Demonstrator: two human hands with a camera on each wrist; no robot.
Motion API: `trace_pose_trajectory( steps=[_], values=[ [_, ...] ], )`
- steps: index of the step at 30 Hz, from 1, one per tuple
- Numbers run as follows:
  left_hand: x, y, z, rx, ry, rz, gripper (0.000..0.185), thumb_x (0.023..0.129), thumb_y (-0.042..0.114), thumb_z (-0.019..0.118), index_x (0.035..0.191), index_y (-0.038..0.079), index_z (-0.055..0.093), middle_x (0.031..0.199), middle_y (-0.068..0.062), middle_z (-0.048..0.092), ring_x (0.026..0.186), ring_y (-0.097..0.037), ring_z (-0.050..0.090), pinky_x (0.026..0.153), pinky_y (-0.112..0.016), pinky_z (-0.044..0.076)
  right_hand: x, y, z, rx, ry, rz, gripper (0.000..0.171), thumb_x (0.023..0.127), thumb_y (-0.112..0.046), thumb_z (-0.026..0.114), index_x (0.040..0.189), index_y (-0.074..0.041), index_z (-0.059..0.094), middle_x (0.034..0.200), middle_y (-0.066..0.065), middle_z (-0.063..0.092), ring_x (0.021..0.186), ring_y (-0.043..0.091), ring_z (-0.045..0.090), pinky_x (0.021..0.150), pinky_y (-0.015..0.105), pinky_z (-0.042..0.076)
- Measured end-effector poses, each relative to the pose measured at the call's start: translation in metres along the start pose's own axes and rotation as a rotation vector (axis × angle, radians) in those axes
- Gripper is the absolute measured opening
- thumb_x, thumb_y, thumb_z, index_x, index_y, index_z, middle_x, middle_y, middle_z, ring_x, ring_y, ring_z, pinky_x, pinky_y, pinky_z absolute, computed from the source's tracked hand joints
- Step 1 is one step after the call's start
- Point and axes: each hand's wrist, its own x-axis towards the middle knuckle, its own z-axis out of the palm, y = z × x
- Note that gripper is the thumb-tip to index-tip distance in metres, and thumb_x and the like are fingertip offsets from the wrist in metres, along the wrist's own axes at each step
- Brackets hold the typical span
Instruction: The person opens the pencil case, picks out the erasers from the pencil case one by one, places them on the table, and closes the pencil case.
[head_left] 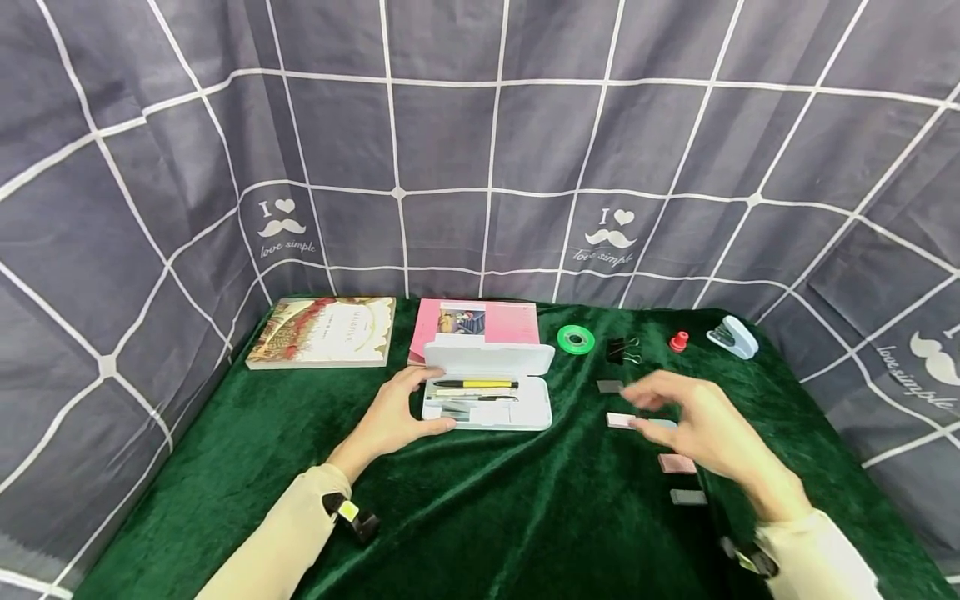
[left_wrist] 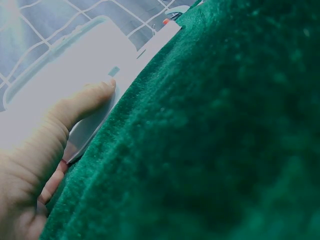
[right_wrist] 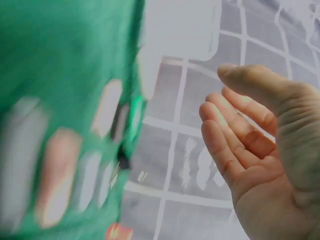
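The left hand [head_left: 393,421] gripped the left end of the white pencil case [head_left: 487,392], thumb along its near edge and fingers curled round the far side; the left wrist view showed the thumb [left_wrist: 85,102] pressed flat against the pale shell. The case sat open near the middle of the green cloth [head_left: 480,508], its lid tipped back against a pink book [head_left: 480,323]. Inside its tray lay a yellow pen [head_left: 474,384], a darker pen just below it, and some small grey pieces at the left end, too small to tell apart. The right hand [head_left: 701,425] hovered above the cloth to the right of the case, fingers loosely spread and holding nothing, over a scatter of small erasers: a white eraser [head_left: 620,420], a pink eraser [head_left: 677,463] and a grey eraser [head_left: 687,497].
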Motion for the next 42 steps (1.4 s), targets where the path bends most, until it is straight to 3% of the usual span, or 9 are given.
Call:
trace_pose_trajectory(
  steps=[6, 12, 16, 21, 28, 35, 42],
  values=[
    [0.0, 0.0, -0.001, 0.0, -0.007, -0.012, 0.084, 0.085, 0.051, 0.097, 0.155, 0.018, 0.065, 0.157, -0.011, 0.06, 0.134, -0.036, 0.064, 0.112, -0.059, 0.055, 0.06, -0.023, 0.038, 0.07, 0.005, -0.064, 0.04, 0.085, -0.003, 0.096, 0.12, -0.018, 0.083, 0.108, -0.01, 0.081, 0.092, 0.008, 0.074, 0.081, 0.026, 0.061],
    [0.001, -0.001, -0.001, 0.006, -0.008, 0.01, 0.082, 0.086, 0.051, 0.097, 0.154, 0.017, 0.065, 0.156, -0.01, 0.062, 0.135, -0.035, 0.064, 0.112, -0.057, 0.055, 0.105, -0.053, 0.091, 0.223, -0.072, -0.08, 0.028, 0.093, -0.001, 0.088, 0.12, -0.004, 0.083, 0.11, 0.007, 0.083, 0.093, 0.022, 0.08, 0.085, 0.047, 0.067],
    [0.003, -0.002, 0.001, 0.011, 0.003, 0.038, 0.081, 0.085, 0.048, 0.098, 0.152, 0.016, 0.066, 0.153, -0.009, 0.064, 0.136, -0.033, 0.064, 0.112, -0.055, 0.056, 0.122, -0.067, 0.124, 0.28, -0.136, -0.065, 0.023, 0.096, -0.001, 0.085, 0.119, -0.004, 0.083, 0.11, 0.012, 0.083, 0.094, 0.02, 0.08, 0.088, 0.043, 0.067],
    [0.004, -0.002, 0.001, 0.006, 0.01, 0.052, 0.08, 0.085, 0.045, 0.099, 0.152, 0.014, 0.067, 0.152, -0.008, 0.065, 0.137, -0.032, 0.063, 0.112, -0.055, 0.056, 0.134, -0.077, 0.156, 0.254, -0.223, -0.037, 0.018, 0.099, -0.002, 0.083, 0.116, -0.004, 0.084, 0.106, 0.009, 0.082, 0.092, 0.015, 0.078, 0.086, 0.031, 0.065],
    [0.003, -0.002, 0.0, 0.003, 0.007, 0.041, 0.082, 0.085, 0.045, 0.099, 0.153, 0.014, 0.066, 0.154, -0.007, 0.063, 0.138, -0.033, 0.063, 0.112, -0.054, 0.056, 0.137, -0.076, 0.178, 0.194, -0.262, -0.069, 0.019, 0.095, 0.006, 0.083, 0.108, -0.007, 0.087, 0.098, 0.002, 0.083, 0.087, 0.011, 0.077, 0.079, 0.028, 0.064],
    [0.002, -0.003, -0.002, 0.003, 0.009, 0.049, 0.082, 0.085, 0.044, 0.1, 0.153, 0.014, 0.065, 0.155, -0.007, 0.063, 0.14, -0.032, 0.062, 0.112, -0.054, 0.056, 0.138, -0.086, 0.176, 0.155, -0.283, -0.07, 0.019, 0.096, 0.006, 0.08, 0.108, -0.005, 0.088, 0.098, 0.005, 0.083, 0.087, 0.015, 0.077, 0.08, 0.028, 0.064],
    [0.003, -0.004, 0.001, 0.009, 0.012, 0.061, 0.081, 0.085, 0.043, 0.1, 0.153, 0.015, 0.066, 0.153, -0.007, 0.064, 0.139, -0.031, 0.062, 0.113, -0.053, 0.056, 0.137, -0.082, 0.174, 0.132, -0.262, -0.051, 0.021, 0.089, 0.005, 0.077, 0.102, -0.009, 0.086, 0.087, -0.001, 0.072, 0.08, 0.011, 0.061, 0.073, 0.024, 0.053]
  ],
)
